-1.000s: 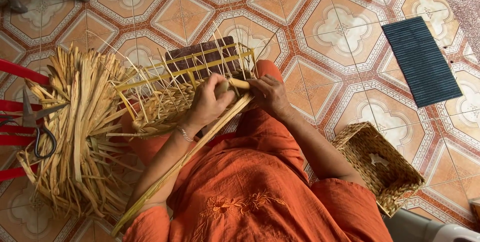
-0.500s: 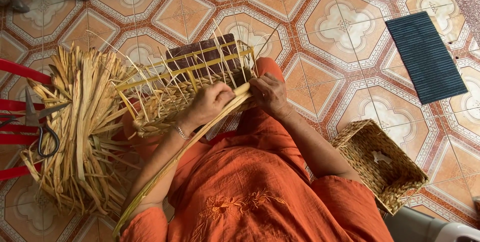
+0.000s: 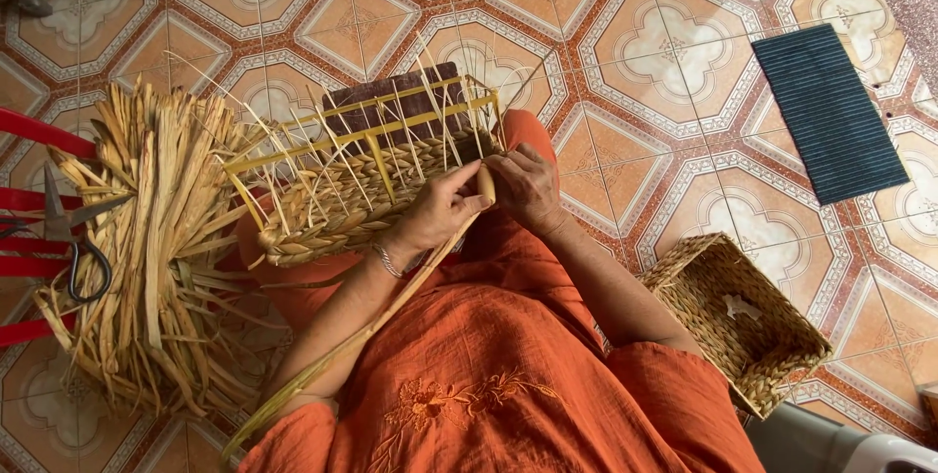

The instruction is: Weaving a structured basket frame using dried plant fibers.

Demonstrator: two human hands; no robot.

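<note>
A half-woven straw basket [image 3: 362, 194] on a yellow wire frame rests on my lap, its thin upright spokes sticking out. My left hand [image 3: 437, 214] pinches a long flat straw strand [image 3: 391, 307] at the basket's right end; the strand trails down across my orange dress to the lower left. My right hand [image 3: 528, 188] sits just beside it, fingers curled against the basket's woven edge and the same strand.
A big bundle of dry straw [image 3: 147, 248] lies on the tiled floor at left, with black-handled scissors [image 3: 78, 248] on red bars beside it. A finished woven box basket [image 3: 743, 322] stands at right. A dark ribbed mat [image 3: 831, 111] lies at upper right.
Both hands have stayed at the basket's right end, working the strand; the basket has turned slightly and the strand's free end has shifted a little.
</note>
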